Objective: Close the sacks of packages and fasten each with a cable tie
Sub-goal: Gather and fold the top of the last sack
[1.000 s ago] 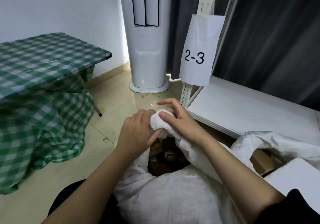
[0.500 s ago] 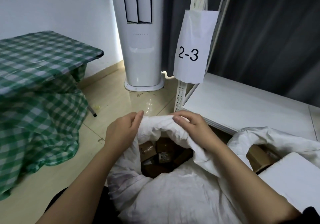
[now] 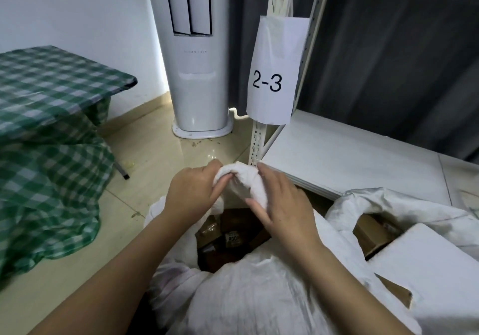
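Both hands have drawn together, bunching the woven white sack rim into a rumpled roll lying left-right above brown boxes. Left grip and right grip clasp it; sack stands on floor.

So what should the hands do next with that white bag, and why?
Probably keep gathering the rim. Both the left hand and the right hand bunch the sack mouth into a wad, but a gap below them shows brown packages. No cable tie is in view, so the neck likely needs pulling together first.
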